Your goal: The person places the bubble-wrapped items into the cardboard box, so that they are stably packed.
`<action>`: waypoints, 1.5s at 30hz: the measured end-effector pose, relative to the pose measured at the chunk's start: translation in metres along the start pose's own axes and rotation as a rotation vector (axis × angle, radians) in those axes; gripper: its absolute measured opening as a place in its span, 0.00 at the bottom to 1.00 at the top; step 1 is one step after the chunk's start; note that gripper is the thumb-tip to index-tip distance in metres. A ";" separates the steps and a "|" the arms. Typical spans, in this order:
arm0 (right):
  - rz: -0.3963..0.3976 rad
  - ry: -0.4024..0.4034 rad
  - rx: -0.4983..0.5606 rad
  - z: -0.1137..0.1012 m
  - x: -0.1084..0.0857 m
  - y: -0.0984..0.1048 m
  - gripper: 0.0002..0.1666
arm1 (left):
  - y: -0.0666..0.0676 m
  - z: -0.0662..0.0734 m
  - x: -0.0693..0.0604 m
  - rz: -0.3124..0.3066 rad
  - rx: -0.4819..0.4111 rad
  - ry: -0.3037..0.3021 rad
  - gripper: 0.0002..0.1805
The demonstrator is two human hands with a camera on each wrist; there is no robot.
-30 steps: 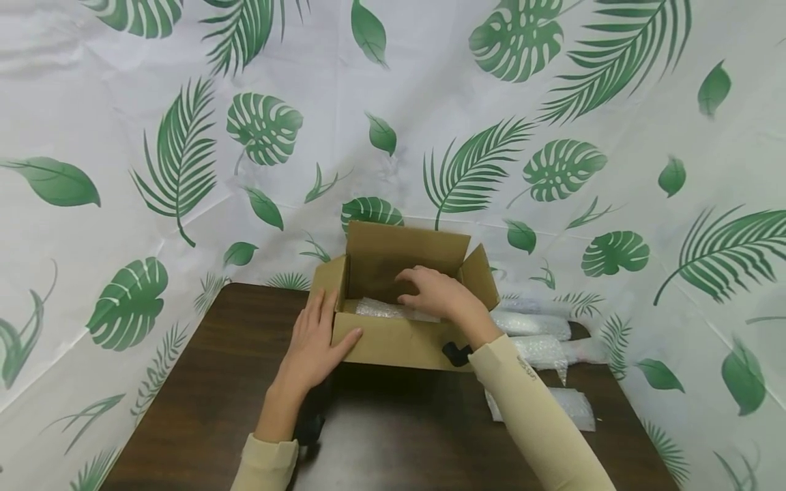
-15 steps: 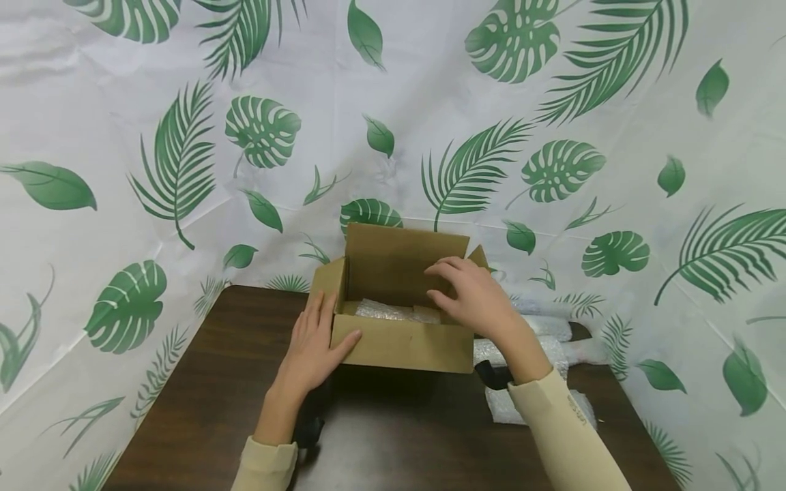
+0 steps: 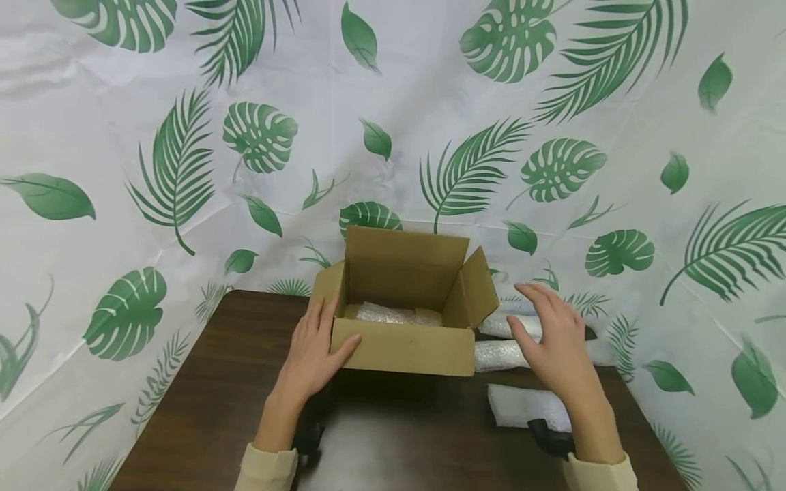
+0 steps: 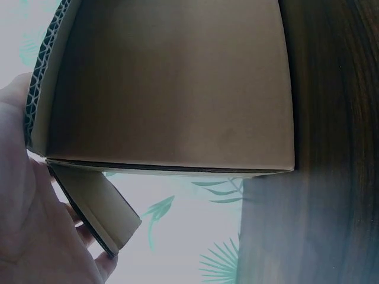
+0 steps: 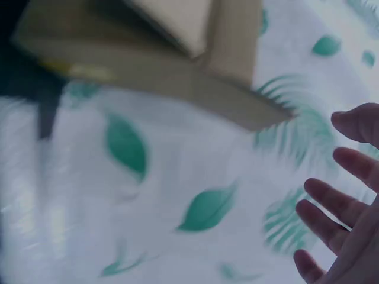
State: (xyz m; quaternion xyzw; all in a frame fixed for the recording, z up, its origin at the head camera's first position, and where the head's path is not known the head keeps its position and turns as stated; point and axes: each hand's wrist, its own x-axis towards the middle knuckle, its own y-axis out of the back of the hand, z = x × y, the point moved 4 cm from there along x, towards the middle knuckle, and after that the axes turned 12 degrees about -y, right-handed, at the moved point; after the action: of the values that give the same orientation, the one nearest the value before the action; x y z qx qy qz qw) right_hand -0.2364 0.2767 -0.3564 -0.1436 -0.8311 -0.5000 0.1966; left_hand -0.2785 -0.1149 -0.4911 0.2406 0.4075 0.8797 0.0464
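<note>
The open cardboard box (image 3: 402, 349) sits on the far part of the desk (image 3: 215, 389), with a bubble-wrapped parcel (image 3: 382, 314) lying inside. The left hand (image 3: 310, 351) rests at its near-left corner, fingers laid straight over the left flap (image 3: 329, 286). The right hand (image 3: 555, 344) holds nothing, fingers loosely spread above the bubble-wrapped rolls (image 3: 496, 356) to the right. The box looks light and stiff-walled, its flaps bendy; opposite walls should give the firmest hold. The rolls look soft outside and slightly slippery, best taken around the middle; whether their contents are fragile cannot be told.
</note>
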 end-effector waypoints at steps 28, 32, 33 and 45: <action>-0.706 -0.392 -0.295 0.160 -0.091 -0.072 0.45 | -0.003 -0.002 -0.001 0.013 -0.027 -0.005 0.53; -0.726 -0.408 -0.308 0.164 -0.096 -0.073 0.50 | -0.003 -0.001 -0.001 0.014 -0.009 -0.008 0.53; -0.727 -0.408 -0.313 0.165 -0.097 -0.073 0.51 | -0.003 -0.001 -0.001 0.014 -0.002 -0.008 0.53; -0.637 -0.349 -0.375 0.170 -0.096 -0.070 0.46 | -0.002 -0.001 -0.003 0.003 -0.006 0.005 0.53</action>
State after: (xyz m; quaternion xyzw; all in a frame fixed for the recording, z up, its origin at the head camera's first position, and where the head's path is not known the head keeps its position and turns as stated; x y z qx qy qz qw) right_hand -0.2137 0.3911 -0.5272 0.0050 -0.7492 -0.6469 -0.1419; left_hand -0.2769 -0.1151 -0.4946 0.2387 0.4047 0.8816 0.0446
